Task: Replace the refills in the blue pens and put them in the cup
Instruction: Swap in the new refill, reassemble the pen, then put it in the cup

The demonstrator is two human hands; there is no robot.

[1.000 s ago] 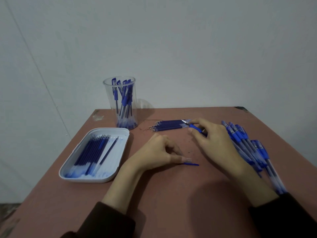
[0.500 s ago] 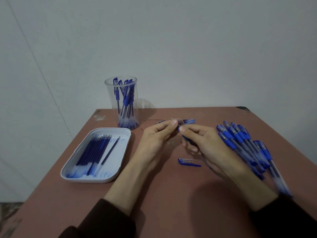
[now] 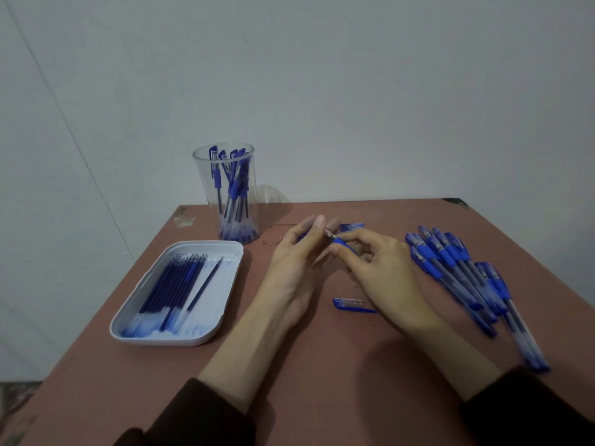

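Observation:
My right hand pinches a blue pen by its blue grip, just above the table's middle. My left hand meets it from the left, its nearly straight fingertips pinching the pen's metal tip. The pen's barrel is hidden under my right hand. A loose blue pen cap lies on the table below my hands. The clear cup at the back left holds several blue pens. A heap of blue pens lies to the right of my right hand.
A white tray with several dark blue refills sits at the left. A few loose refills show just behind my fingers. The reddish table ends at a pale wall behind the cup.
My right hand picked the pen up from the table's far side and brought it to the middle. My left hand left the cap on the table and rose to the pen's tip.

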